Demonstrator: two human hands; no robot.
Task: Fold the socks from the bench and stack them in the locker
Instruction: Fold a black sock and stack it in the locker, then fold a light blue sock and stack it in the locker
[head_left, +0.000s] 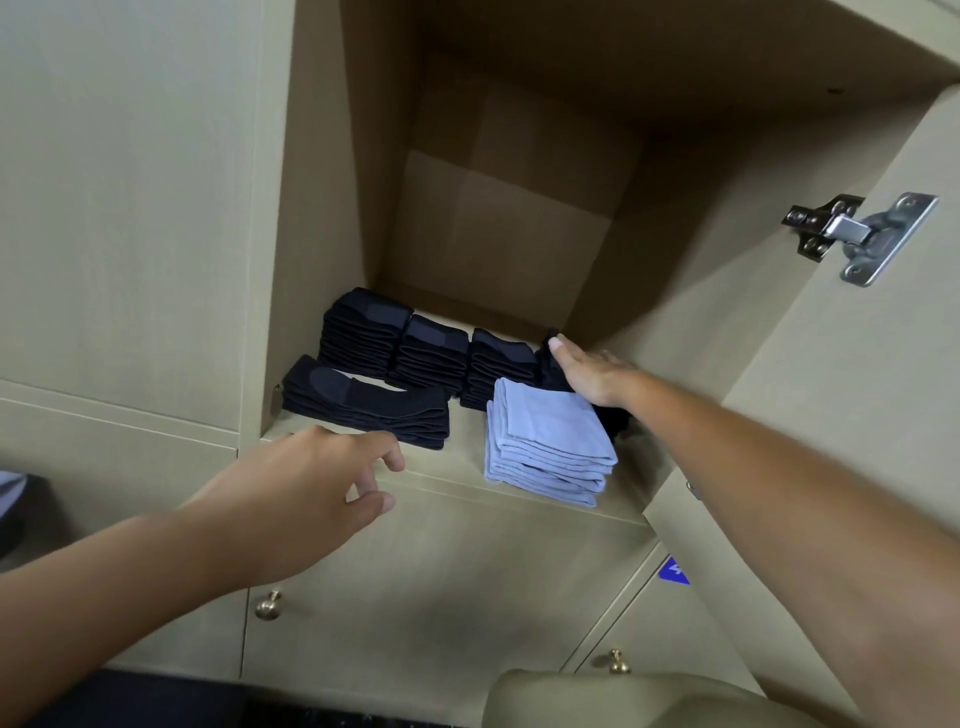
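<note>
The left hand (311, 478) hovers at the locker (332, 156) shelf edge, grip apart, holding nothing. Black sock stacks (395, 358) fill the shelf's left and rear; a light blue stack (545, 441) sits front right. The right hand (587, 371) presses flat on dark socks (553, 369), apparently seating them; grip apart.

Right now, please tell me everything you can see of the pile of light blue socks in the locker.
The light blue socks form one neat pile of folded pieces, soft knit fabric by the look. It lies flat at the front right of the locker shelf, slightly turned. Black socks lie behind it, under the right hand, which seems just clear of the pile. The left hand is apart from it.
</note>
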